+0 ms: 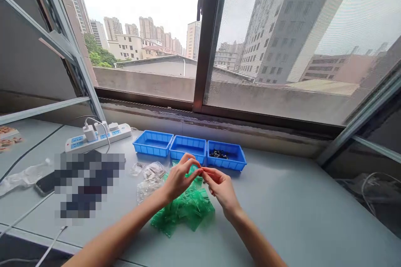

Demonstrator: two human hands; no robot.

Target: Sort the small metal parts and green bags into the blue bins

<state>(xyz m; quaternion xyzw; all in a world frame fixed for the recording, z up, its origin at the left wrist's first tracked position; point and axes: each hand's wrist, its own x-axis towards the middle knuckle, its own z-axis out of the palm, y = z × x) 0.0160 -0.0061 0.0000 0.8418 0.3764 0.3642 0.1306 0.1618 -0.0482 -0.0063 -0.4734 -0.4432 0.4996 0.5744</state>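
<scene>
Bare forearms point(131, 226) reach in from the bottom edge, slanting toward each other over the grey tabletop point(300, 204). At far left lies a crumpled clear bag point(26, 177), then a dark phone-like object point(44, 184) beside a patch blurred past reading; behind that, a white power strip point(119, 134) sits with plugs in it. Next come clear plastic pieces point(150, 180), heaped against the left side of a loose pile of green pieces point(189, 210). Above this pile, the left hand point(181, 178) bends its fingers down to meet the right hand point(223, 187), fingertips together; each seems to pinch, but whether anything small sits between them I cannot tell. That meeting point lies over the pile's far part, so the green pieces spread below and nearerward, mostly under the left hand. Beyond, a left bin point(153, 149), a middle bin point(185, 154) and a right bin point(230, 163), all blue, form a row running left to right; dark small parts point(219, 154) lie in the last, nearer the right hand.
</scene>
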